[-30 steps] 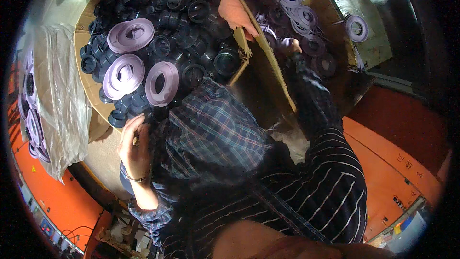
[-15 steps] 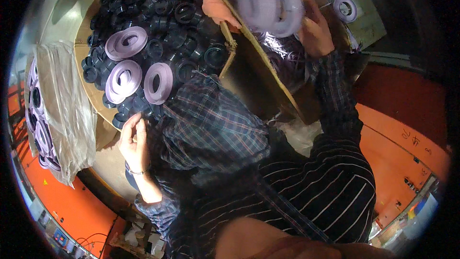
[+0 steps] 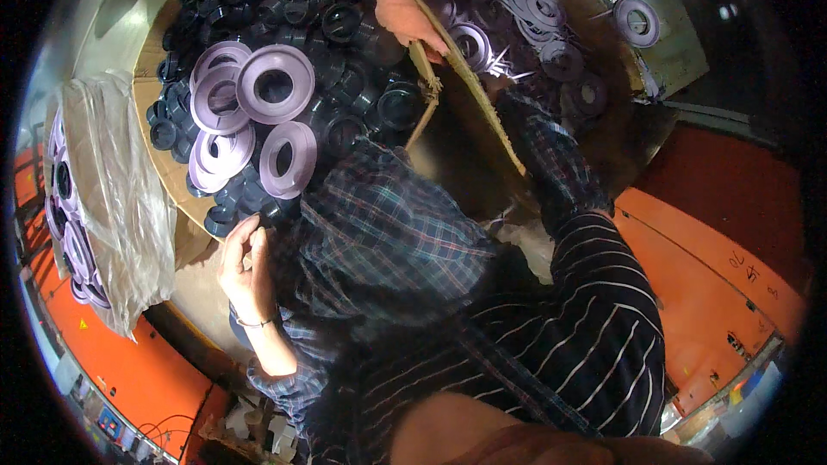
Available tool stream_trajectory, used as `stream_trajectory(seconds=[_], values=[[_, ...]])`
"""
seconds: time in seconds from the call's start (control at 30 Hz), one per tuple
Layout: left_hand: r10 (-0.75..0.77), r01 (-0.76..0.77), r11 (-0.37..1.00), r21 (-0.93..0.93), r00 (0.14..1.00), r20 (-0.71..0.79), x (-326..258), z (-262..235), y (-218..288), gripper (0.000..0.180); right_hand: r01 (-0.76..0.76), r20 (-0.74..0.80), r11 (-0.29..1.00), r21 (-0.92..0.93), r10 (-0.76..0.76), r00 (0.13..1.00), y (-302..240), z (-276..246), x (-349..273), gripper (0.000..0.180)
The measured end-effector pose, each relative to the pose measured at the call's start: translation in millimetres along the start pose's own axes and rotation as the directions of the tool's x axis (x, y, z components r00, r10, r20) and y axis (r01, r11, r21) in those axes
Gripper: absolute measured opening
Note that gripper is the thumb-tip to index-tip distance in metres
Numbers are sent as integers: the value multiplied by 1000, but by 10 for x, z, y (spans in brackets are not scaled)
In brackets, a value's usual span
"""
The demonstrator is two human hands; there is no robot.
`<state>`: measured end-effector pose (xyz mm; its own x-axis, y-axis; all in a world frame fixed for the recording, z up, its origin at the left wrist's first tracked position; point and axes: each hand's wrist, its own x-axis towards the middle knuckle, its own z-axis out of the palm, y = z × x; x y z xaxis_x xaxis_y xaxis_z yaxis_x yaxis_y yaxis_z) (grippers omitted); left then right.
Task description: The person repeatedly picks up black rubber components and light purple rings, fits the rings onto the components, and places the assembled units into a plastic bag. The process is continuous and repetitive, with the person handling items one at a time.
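Observation:
My left hand (image 3: 247, 271) is at the near rim of the left carton, beside black rings (image 3: 237, 207). Its thumb and fingers are curled together; anything between them is hidden. Several lilac flanged rings (image 3: 287, 160) lie on the heap of black rings, partly overlapping. My right forearm (image 3: 551, 155), in a checked sleeve, reaches into the right-hand carton. Shadow and the sleeve's end hide the right hand, so its fingers do not show. Around it are more lilac rings (image 3: 544, 9) and thin lilac strips.
A cardboard wall (image 3: 469, 77) divides the cartons, with an orange cloth (image 3: 403, 13) over it. One lilac ring (image 3: 637, 22) sits at the far right. On the left, a plastic sheet (image 3: 121, 198) partly covers more lilac rings. Orange panels (image 3: 689, 284) flank both sides.
The lilac rings in my right hand have left it, and more now lie on the black heap. The right arm has moved lower into its carton. My left hand has hardly moved.

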<state>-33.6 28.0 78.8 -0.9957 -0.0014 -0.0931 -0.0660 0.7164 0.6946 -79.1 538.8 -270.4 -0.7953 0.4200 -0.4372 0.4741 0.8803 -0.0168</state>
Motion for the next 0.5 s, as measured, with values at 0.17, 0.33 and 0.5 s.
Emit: stream_trajectory(seconds=[0.17, 0.33, 0.5], values=[[-17, 17, 1000, 0, 1000, 21, 10, 19, 41, 21, 85, -16, 996, 22, -85, 996, 152, -169, -236, 73], [14, -12, 997, -77, 1000, 26, -1, 17, -6, 20, 202, -52, 979, 41, -200, 978, 520, -612, -784, 72], [17, -14, 992, -122, 999, 28, -6, 34, -19, 19, 240, -328, 958, 156, -179, 928, 979, -1280, -1085, 65]])
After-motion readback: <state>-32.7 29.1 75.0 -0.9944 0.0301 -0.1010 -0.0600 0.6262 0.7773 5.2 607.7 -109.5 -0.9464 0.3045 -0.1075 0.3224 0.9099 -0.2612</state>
